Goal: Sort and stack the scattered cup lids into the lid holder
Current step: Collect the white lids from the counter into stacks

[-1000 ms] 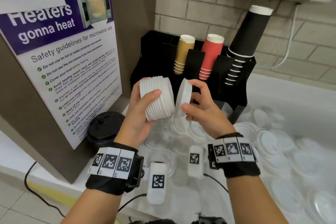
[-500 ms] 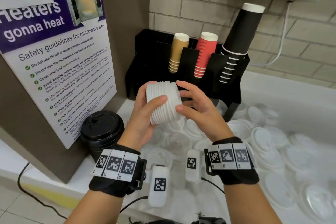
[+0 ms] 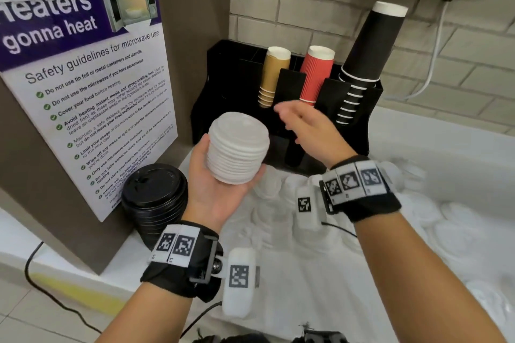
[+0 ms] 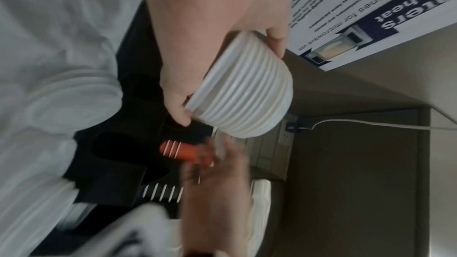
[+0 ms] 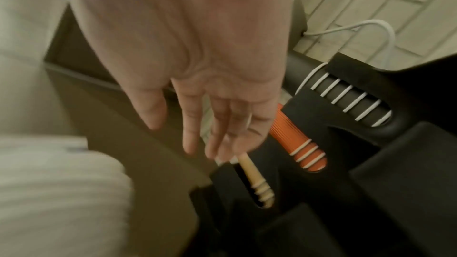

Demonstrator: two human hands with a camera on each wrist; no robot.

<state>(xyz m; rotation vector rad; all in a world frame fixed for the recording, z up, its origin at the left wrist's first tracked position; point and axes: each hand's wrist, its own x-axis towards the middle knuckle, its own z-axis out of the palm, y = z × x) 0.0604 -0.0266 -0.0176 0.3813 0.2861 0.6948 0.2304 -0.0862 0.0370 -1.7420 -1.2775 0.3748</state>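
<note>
**lidsorter:** So, left to right: poster [image 3: 83, 86] on the panel, then a black lid stack [image 3: 154, 203] parked on the counter under it. We count one stack there, too tight to count the lids in it. Our left hand [image 3: 220, 189] has its fingers curled round the white lid stack [image 3: 238, 147], cupping it from below, tilted a bit and up off the counter, in front of the holder [image 3: 287, 92].

**cupguy:** And the right?

**lidsorter:** Our right hand [image 3: 309, 131] is empty, fingers loose and spread, hanging just before the holder, blurry. Three cup stacks [image 3: 316, 75] stick out of the holder: tan, red, black. Loose white lids [image 3: 451, 220] cover the counter [image 3: 446, 131] at right, too washed out to count.

**cupguy:** Which step are we on?

**lidsorter:** We'd say gathering whites, nothing slotted yet. Next we either grab another loose lid or drop this stack into a free slot, and it needs to go in square or it'll fan out.
</note>
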